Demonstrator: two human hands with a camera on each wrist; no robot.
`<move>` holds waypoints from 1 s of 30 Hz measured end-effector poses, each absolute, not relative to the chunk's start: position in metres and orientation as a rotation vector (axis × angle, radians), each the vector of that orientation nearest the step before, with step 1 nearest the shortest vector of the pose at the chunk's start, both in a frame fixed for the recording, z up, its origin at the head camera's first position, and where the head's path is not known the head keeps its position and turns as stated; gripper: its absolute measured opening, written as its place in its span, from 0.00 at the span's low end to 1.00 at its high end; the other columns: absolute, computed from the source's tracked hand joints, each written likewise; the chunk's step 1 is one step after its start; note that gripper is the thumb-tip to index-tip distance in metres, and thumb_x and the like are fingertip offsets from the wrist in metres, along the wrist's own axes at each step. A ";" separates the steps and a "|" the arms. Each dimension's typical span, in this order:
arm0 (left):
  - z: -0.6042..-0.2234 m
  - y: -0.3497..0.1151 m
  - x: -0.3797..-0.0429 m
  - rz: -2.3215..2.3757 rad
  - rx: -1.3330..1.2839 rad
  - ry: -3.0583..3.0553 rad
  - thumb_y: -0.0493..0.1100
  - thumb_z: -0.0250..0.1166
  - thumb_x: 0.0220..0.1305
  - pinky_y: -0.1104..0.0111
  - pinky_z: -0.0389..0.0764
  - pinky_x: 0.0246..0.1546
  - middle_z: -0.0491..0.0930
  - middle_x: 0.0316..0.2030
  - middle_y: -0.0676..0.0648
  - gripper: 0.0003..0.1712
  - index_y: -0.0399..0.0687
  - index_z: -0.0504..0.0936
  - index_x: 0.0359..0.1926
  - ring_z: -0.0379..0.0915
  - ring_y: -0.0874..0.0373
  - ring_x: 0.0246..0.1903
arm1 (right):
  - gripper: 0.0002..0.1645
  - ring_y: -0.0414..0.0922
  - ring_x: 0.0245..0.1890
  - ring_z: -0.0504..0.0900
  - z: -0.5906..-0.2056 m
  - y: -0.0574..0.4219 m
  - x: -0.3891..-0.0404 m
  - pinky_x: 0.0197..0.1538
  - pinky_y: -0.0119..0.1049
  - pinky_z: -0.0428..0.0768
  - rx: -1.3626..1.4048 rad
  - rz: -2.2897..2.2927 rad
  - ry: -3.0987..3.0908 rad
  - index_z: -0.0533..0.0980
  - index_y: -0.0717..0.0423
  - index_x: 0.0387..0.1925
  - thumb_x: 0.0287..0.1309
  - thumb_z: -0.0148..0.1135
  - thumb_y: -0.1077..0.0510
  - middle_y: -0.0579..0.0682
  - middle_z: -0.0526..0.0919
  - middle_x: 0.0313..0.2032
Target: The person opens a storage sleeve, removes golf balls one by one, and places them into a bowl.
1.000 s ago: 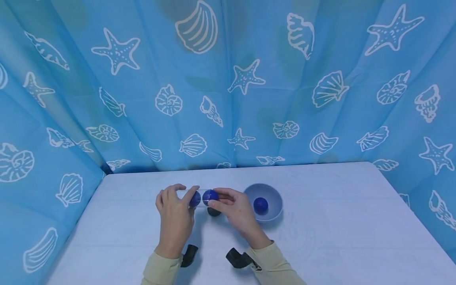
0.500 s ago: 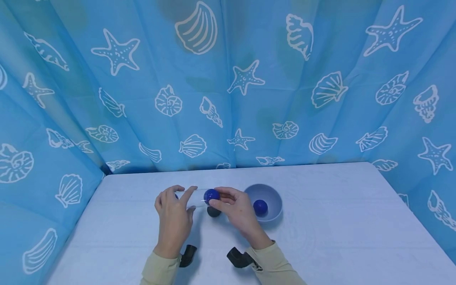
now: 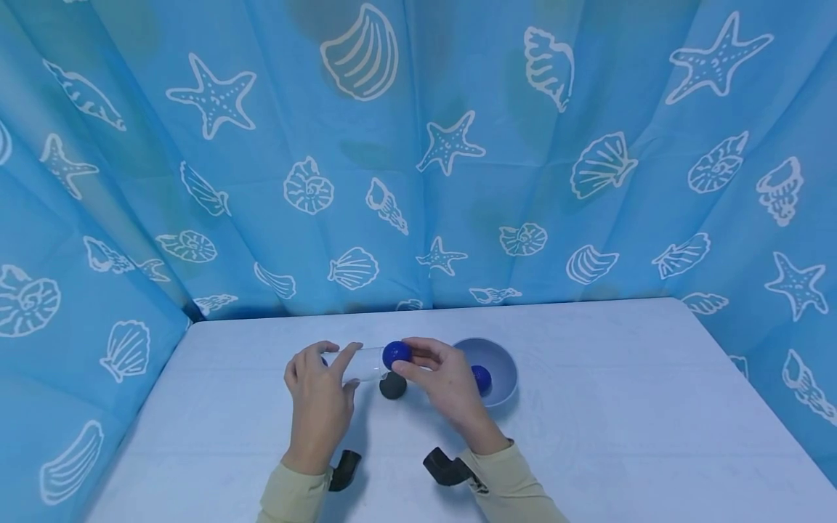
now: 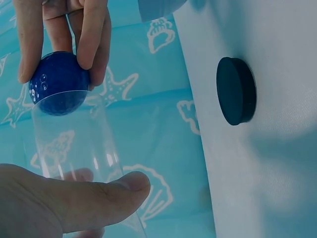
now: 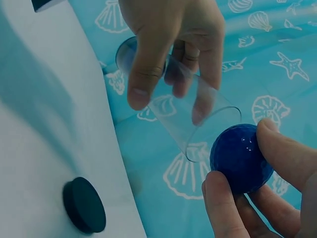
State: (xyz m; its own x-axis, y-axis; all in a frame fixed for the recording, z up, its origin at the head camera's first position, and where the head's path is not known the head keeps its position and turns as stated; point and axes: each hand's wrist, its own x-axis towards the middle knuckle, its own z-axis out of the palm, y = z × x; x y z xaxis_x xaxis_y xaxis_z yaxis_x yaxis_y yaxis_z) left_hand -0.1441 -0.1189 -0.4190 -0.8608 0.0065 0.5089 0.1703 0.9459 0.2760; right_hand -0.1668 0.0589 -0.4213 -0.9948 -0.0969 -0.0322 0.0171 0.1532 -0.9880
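Note:
My left hand point(image 3: 320, 410) holds a clear tube point(image 3: 362, 365) lying roughly level above the table, thumb and fingers curled round it. A dimpled blue golf ball point(image 5: 241, 157) is pinched between the thumb and fingers of my right hand point(image 3: 451, 381), right at the tube's open mouth. In the left wrist view the ball's lower part overlaps the tube's rim point(image 4: 64, 92). Another blue ball point(image 3: 324, 361) shows slightly at the tube's left end, mostly hidden by my left hand. A round black cap point(image 4: 237, 91) lies on the table below the tube.
A grey-blue bowl point(image 3: 506, 363) stands behind my right hand, with one blue ball point(image 3: 482, 379) in it. The white table point(image 3: 621, 436) reaches back to a blue curtain point(image 3: 418, 181) with white shell and starfish prints. Black wrist mounts point(image 3: 447, 467) hang below the sleeves.
The pinched ball has moved right, out to the tube's mouth, with my right hand. The other ball has shifted left inside the tube, behind my left fingers. My left hand has barely moved.

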 end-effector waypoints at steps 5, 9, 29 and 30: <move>-0.419 -0.119 -0.144 -0.429 -0.130 -2.582 0.34 0.76 0.40 0.45 0.53 0.55 0.69 0.48 0.38 0.34 0.55 0.79 0.52 0.59 0.44 0.51 | 0.31 0.43 0.49 0.77 -0.418 0.063 -0.167 0.48 0.38 0.78 -0.083 -1.954 2.366 0.76 0.43 0.52 0.44 0.70 0.41 0.45 0.79 0.49; -0.419 -0.120 -0.144 -0.425 -0.130 -2.585 0.34 0.76 0.40 0.45 0.54 0.55 0.68 0.48 0.38 0.34 0.56 0.79 0.52 0.59 0.44 0.51 | 0.32 0.43 0.49 0.77 -0.416 0.065 -0.167 0.47 0.38 0.78 -0.073 -1.914 2.411 0.76 0.42 0.52 0.43 0.70 0.40 0.44 0.79 0.48; -0.420 -0.120 -0.144 -0.446 -0.146 -2.568 0.32 0.76 0.38 0.46 0.55 0.54 0.69 0.47 0.38 0.35 0.55 0.79 0.51 0.60 0.45 0.49 | 0.29 0.42 0.47 0.79 -0.416 0.077 -0.172 0.46 0.39 0.79 -0.003 -1.899 2.504 0.76 0.42 0.50 0.43 0.72 0.45 0.43 0.80 0.45; -0.420 -0.120 -0.144 -0.446 -0.149 -2.566 0.32 0.76 0.38 0.46 0.55 0.54 0.69 0.47 0.38 0.35 0.55 0.79 0.51 0.60 0.45 0.49 | 0.29 0.42 0.47 0.79 -0.416 0.078 -0.173 0.47 0.40 0.79 0.006 -1.896 2.509 0.76 0.42 0.50 0.43 0.72 0.45 0.43 0.80 0.46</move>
